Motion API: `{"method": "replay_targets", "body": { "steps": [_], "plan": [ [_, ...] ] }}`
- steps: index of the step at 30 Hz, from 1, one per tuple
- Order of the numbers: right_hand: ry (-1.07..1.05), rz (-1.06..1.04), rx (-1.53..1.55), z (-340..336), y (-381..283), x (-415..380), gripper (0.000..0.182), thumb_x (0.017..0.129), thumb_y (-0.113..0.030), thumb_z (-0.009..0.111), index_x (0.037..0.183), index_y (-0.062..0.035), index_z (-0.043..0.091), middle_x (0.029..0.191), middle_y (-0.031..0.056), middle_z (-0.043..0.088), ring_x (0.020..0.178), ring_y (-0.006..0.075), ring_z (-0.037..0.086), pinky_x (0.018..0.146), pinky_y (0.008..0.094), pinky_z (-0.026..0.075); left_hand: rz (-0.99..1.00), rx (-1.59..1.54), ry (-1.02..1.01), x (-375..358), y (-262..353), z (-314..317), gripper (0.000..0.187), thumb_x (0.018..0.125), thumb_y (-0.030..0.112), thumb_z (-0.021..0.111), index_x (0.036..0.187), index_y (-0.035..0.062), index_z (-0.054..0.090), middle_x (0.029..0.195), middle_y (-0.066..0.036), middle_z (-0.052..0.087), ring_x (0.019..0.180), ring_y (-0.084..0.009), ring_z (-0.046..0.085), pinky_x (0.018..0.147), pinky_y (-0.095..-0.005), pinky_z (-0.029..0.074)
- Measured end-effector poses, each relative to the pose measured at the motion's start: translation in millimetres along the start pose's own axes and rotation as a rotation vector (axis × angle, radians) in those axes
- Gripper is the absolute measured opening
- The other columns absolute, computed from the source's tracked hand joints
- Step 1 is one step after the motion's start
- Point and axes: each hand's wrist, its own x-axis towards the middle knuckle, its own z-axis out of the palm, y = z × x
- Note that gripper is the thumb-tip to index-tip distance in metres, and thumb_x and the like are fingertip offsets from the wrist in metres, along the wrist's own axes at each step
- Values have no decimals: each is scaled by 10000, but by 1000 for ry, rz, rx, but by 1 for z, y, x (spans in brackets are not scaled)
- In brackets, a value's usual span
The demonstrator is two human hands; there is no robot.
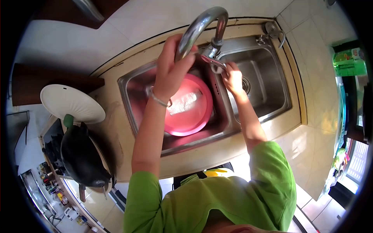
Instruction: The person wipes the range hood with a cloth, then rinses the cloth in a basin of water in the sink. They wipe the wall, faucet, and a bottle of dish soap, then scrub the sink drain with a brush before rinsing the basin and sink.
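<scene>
My left hand [169, 70] is wrapped round the lower end of the curved metal faucet [203, 24], a bracelet at its wrist. The fingers of my right hand [233, 79] are closed on the faucet's lever handle [213, 62], close to the divider between the two basins. Below my left hand, a round pink basin [189, 116] sits in the left sink bowl [134, 99], with a bright reflection inside it. My left forearm covers part of the basin.
The right sink bowl [268, 81] has a drain. On the left counter are a white oval lid or dish [72, 103] and a black wok-like pan [81, 155]. A green bottle [349, 62] stands at far right. A small metal tap [280, 39] is at the back right corner.
</scene>
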Motion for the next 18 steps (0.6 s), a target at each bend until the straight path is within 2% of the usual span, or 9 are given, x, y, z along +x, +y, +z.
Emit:
{"method": "replay_targets", "body": {
  "steps": [3, 5, 7, 9, 11, 13, 16, 17, 18],
  "plan": [
    [-162, 290, 210, -31, -20, -39, 224, 666, 29, 545, 885, 3, 506, 800, 104, 540, 715, 243, 551, 631, 319, 453, 25, -176, 82, -32, -45, -32, 390, 743, 91, 554, 1102, 15, 425, 976, -71, 494, 864, -110, 492, 704, -241, 436],
    [-249, 512, 675, -50, -55, -49, 214, 738, 17, 556, 924, -2, 453, 822, 54, 537, 745, 131, 533, 651, 268, 447, -267, 126, -8, -84, -111, -35, 489, 729, 100, 583, 1162, 1, 378, 1059, -88, 486, 958, -182, 500, 845, -291, 401],
    [-372, 651, 864, -57, -75, -58, 195, 777, -1, 554, 918, -28, 422, 858, 29, 526, 793, 76, 509, 702, 237, 433, -132, 374, -194, -114, -121, -7, 559, 700, 156, 627, 1178, -1, 383, 1139, -128, 466, 1086, -220, 439, 922, -308, 352],
    [-379, 728, 1086, -51, -89, -56, 248, 769, -40, 602, 922, -54, 407, 863, 22, 512, 772, 83, 511, 627, 221, 442, -110, 279, -261, -121, -124, 10, 603, 713, 149, 643, 1227, 14, 358, 1119, -109, 462, 1012, -161, 474, 855, -291, 398],
    [-495, 821, 1181, -45, -85, -51, 288, 758, -67, 627, 937, -67, 401, 851, 17, 504, 762, 87, 513, 585, 226, 449, -365, 156, -255, -118, -134, 5, 346, 707, 152, 650, 977, 19, 478, 848, -41, 528, 792, -94, 501, 701, -253, 432],
    [-568, 804, 853, -59, -84, -29, 243, 758, -77, 631, 896, -71, 431, 779, -2, 472, 702, 69, 489, 563, 203, 432, -430, 131, -150, -114, -142, -5, 246, 691, 107, 652, 819, 46, 451, 758, -8, 496, 717, -74, 481, 629, -238, 429],
    [-268, 630, 522, -65, -52, -5, 161, 792, -116, 597, 853, -55, 461, 785, 1, 476, 687, 68, 462, 598, 195, 399, -461, -358, 500, -91, -161, -11, 259, 728, 173, 636, 832, 17, 458, 672, -93, 552, 575, -148, 556, 509, -309, 452],
    [-188, 684, 499, -68, -50, 5, 146, 809, -149, 580, 858, -58, 477, 820, 5, 490, 691, 72, 457, 632, 209, 394, -466, -250, 505, -81, -186, -24, 287, 750, 250, 605, 872, 17, 489, 717, -109, 576, 630, -209, 584, 555, -328, 461],
    [-186, 626, 505, -65, -47, 12, 144, 817, -152, 569, 880, -57, 481, 824, 1, 490, 707, 70, 449, 644, 214, 390, -480, 394, 461, -67, -174, -29, 285, 752, 300, 579, 893, 55, 546, 771, -102, 588, 710, -258, 583, 615, -351, 454]
  ]
}}
